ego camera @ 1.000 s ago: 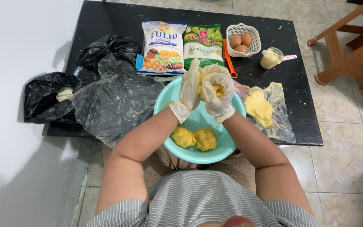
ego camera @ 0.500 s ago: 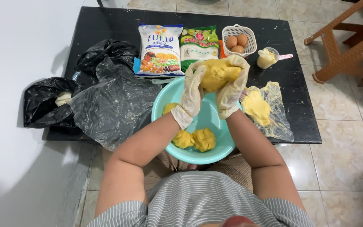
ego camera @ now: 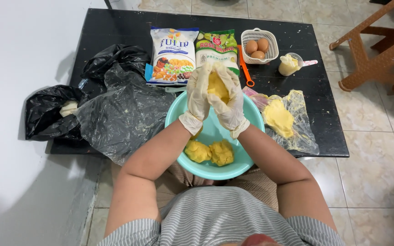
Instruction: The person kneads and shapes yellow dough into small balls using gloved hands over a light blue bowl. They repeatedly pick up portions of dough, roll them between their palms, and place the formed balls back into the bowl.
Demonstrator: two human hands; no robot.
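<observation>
dough lump [ego camera: 217, 86] pressed between left hand [ego camera: 199, 98] and right hand [ego camera: 229, 104], both gloved, palms cupped closed round it, raised over far rim of bowl [ego camera: 251, 157] | two more lumps [ego camera: 209, 152] inside bowl, near side | likely soft, greasy, crumbly, light; best cradled from both sides with whole palms

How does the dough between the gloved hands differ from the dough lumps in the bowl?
The dough in the hands is one piece, lifted above the bowl and pressed between the left hand and right hand. The dough lumps are two, lying untouched on the bowl's bottom. Both are yellow.
</observation>
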